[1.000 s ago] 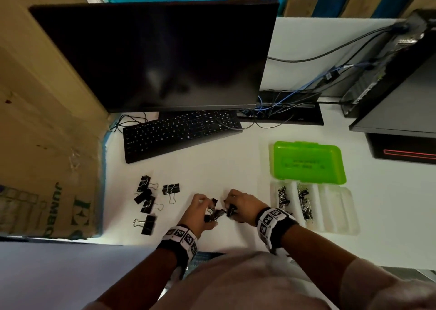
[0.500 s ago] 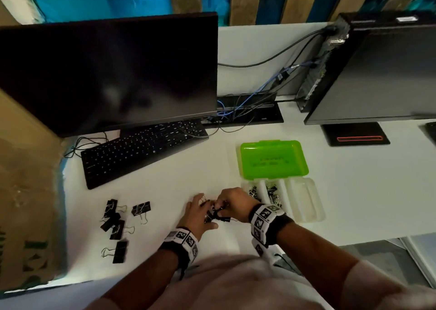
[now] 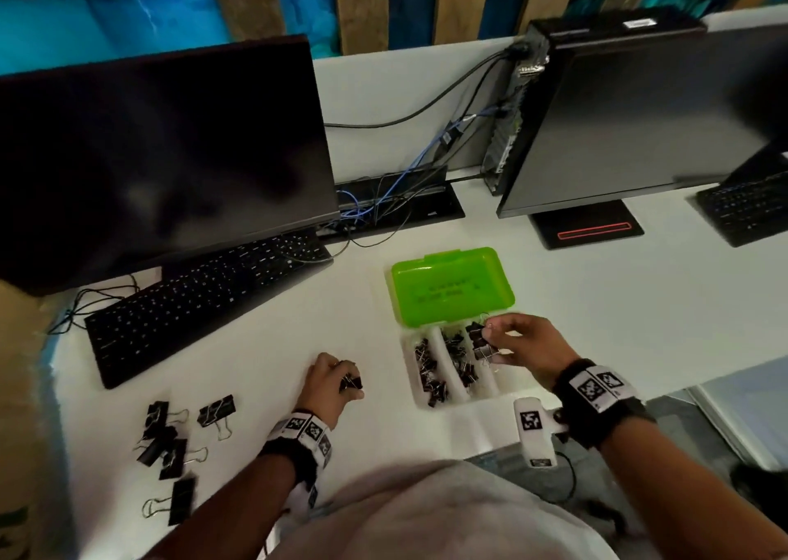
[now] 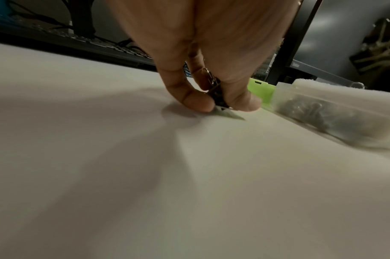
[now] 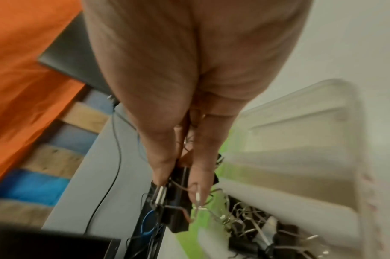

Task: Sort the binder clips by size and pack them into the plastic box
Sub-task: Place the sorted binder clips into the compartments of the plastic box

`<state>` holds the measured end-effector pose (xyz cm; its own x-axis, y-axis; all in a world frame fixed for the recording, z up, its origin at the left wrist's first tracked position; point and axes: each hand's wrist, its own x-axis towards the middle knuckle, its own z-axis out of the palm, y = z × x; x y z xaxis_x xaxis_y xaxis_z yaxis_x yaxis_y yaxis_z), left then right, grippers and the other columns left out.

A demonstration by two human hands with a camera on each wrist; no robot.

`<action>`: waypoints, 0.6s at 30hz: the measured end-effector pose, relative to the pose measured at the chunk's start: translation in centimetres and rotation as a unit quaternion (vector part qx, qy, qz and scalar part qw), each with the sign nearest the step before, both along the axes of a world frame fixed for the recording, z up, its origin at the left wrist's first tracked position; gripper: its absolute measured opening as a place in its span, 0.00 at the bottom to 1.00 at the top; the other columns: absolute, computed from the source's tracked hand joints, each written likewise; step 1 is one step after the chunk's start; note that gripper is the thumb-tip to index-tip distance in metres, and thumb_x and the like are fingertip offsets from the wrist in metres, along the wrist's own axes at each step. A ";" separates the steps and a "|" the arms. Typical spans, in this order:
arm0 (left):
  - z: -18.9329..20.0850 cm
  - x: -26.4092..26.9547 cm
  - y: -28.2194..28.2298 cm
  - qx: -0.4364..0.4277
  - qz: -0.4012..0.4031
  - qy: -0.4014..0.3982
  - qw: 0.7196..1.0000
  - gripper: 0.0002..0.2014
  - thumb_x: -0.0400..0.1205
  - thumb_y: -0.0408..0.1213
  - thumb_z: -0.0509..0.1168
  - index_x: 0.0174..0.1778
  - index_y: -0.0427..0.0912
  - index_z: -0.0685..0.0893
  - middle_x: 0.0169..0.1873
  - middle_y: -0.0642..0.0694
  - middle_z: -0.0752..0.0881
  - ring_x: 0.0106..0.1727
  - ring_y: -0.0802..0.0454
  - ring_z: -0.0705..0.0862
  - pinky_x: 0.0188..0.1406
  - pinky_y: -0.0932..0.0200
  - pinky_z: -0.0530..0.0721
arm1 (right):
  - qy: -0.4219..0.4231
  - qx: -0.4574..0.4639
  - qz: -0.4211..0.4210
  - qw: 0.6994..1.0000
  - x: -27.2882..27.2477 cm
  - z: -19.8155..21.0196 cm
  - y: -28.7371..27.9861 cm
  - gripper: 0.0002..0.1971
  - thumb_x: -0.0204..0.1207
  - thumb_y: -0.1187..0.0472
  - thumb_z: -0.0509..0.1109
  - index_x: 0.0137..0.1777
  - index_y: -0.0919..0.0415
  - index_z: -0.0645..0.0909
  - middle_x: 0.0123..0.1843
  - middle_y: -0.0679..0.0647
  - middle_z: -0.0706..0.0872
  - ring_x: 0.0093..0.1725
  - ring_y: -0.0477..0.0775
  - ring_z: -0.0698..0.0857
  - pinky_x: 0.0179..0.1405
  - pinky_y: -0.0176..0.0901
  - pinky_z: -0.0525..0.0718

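Note:
A clear plastic box point(image 3: 503, 382) with a green lid point(image 3: 452, 288) folded back lies open on the white desk; its left compartments hold several small black binder clips point(image 3: 428, 365). My right hand point(image 3: 496, 342) hovers over the third compartment and pinches black binder clips point(image 5: 178, 201) by their wire handles. On the desk left of the box, my left hand point(image 3: 347, 382) pinches a small black binder clip point(image 4: 218, 97) between thumb and finger, pressed to the surface. Several larger black binder clips point(image 3: 170, 444) lie loose at the front left.
A black keyboard point(image 3: 204, 299) and a dark monitor point(image 3: 157, 158) stand behind the left hand. A second monitor point(image 3: 631, 124), its base and cables point(image 3: 383, 201) fill the back right. A white tagged device point(image 3: 533, 431) sits at the desk's front edge.
My right hand left the left hand and moved right over the box with clips in it. The left hand stayed put on the desk. My head view swung right.

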<state>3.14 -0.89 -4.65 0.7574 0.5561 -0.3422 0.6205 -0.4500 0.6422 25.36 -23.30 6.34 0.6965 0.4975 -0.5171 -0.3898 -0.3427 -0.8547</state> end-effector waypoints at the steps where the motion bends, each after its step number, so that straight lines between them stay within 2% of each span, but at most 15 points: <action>1: 0.3 0.4 0.0 -0.005 0.004 -0.004 1.000 0.21 0.65 0.29 0.78 0.43 0.58 0.80 0.50 0.47 0.73 0.55 0.41 0.78 0.66 0.47 0.77 | 0.020 -0.008 -0.005 1.000 0.2 -0.4 -0.8 0.07 0.72 0.68 0.74 0.48 0.70 0.83 0.50 0.63 0.82 0.46 0.58 0.84 0.36 0.41 0.90; 2: 0.7 0.7 0.1 -0.011 0.007 -0.008 1.000 0.18 0.65 0.26 0.77 0.40 0.54 0.84 0.50 0.47 0.73 0.55 0.42 0.78 0.66 0.51 0.77 | 0.043 -0.013 -0.011 0.999 0.3 -0.8 -1.5 0.10 0.72 0.67 0.74 0.52 0.72 0.82 0.52 0.64 0.82 0.49 0.59 0.84 0.38 0.41 0.91; 3: 1.2 1.1 0.0 -0.011 0.008 -0.013 1.000 0.16 0.66 0.24 0.76 0.42 0.47 0.86 0.49 0.46 0.73 0.54 0.43 0.79 0.64 0.60 0.76 | 0.065 -0.013 -0.020 0.998 0.3 -1.2 -2.0 0.13 0.73 0.67 0.73 0.55 0.73 0.81 0.53 0.65 0.82 0.51 0.60 0.84 0.38 0.41 0.90; 5: 2.4 1.9 0.0 -0.031 0.022 -0.021 0.999 0.14 0.67 0.18 0.73 0.42 0.40 0.85 0.48 0.45 0.73 0.49 0.48 0.78 0.52 0.82 0.71 | 0.109 0.004 -0.044 0.993 0.2 -1.7 -2.3 0.14 0.74 0.67 0.72 0.56 0.74 0.80 0.54 0.66 0.82 0.53 0.61 0.84 0.37 0.40 0.90; 6: 2.8 2.3 0.0 -0.046 0.033 -0.028 0.998 0.15 0.67 0.15 0.71 0.41 0.39 0.84 0.46 0.46 0.73 0.46 0.51 0.78 0.46 0.86 0.70 | 0.128 0.014 -0.058 0.990 0.1 -1.9 -2.4 0.13 0.75 0.68 0.71 0.56 0.74 0.80 0.55 0.66 0.82 0.53 0.61 0.84 0.36 0.39 0.90; 8: 3.8 3.3 -0.1 -0.046 0.042 -0.048 0.997 0.15 0.68 0.12 0.69 0.41 0.37 0.83 0.43 0.48 0.73 0.43 0.53 0.77 0.42 0.86 0.71 | 0.149 0.026 -0.087 0.985 0.0 -2.3 -2.4 0.11 0.76 0.69 0.69 0.55 0.74 0.80 0.57 0.65 0.83 0.52 0.60 0.85 0.36 0.38 0.90; 10: 4.6 4.2 -0.2 -0.015 0.020 -0.075 0.997 0.12 0.69 0.14 0.70 0.43 0.34 0.85 0.45 0.46 0.73 0.43 0.53 0.77 0.43 0.88 0.70 | 0.154 0.024 -0.109 0.982 0.0 -2.7 -2.4 0.08 0.77 0.69 0.68 0.54 0.72 0.80 0.56 0.64 0.84 0.49 0.56 0.86 0.36 0.36 0.89; 13: 6.5 6.3 -0.9 0.001 -0.017 -0.111 0.994 0.11 0.71 0.16 0.70 0.46 0.31 0.87 0.49 0.41 0.73 0.42 0.57 0.77 0.43 0.88 0.70 | 0.139 0.002 -0.140 0.980 0.2 -3.1 -2.5 0.03 0.77 0.70 0.68 0.49 0.69 0.81 0.44 0.62 0.85 0.40 0.52 0.85 0.35 0.35 0.90; 15: 7.6 8.1 -1.9 0.002 -0.047 -0.140 0.989 0.10 0.72 0.20 0.71 0.47 0.34 0.87 0.50 0.43 0.74 0.46 0.54 0.78 0.46 0.88 0.69 | 0.109 -0.030 -0.151 0.982 0.4 -3.3 -2.7 0.03 0.76 0.71 0.69 0.49 0.69 0.81 0.35 0.60 0.82 0.31 0.52 0.83 0.32 0.36 0.90; 18: 8.8 10.9 -3.8 -0.009 -0.103 -0.158 0.982 0.10 0.73 0.28 0.73 0.49 0.40 0.86 0.52 0.48 0.74 0.53 0.55 0.76 0.53 0.86 0.64 | 0.061 -0.075 -0.111 0.989 0.4 -3.4 -2.8 0.05 0.75 0.72 0.70 0.50 0.68 0.79 0.33 0.57 0.83 0.25 0.51 0.83 0.29 0.40 0.89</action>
<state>14.05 -4.65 4.16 0.9231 0.3762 -0.0804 0.2863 -0.5323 0.7966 25.75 -26.11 2.92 0.7080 0.2505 -0.6603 -0.5672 -0.3553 -0.7430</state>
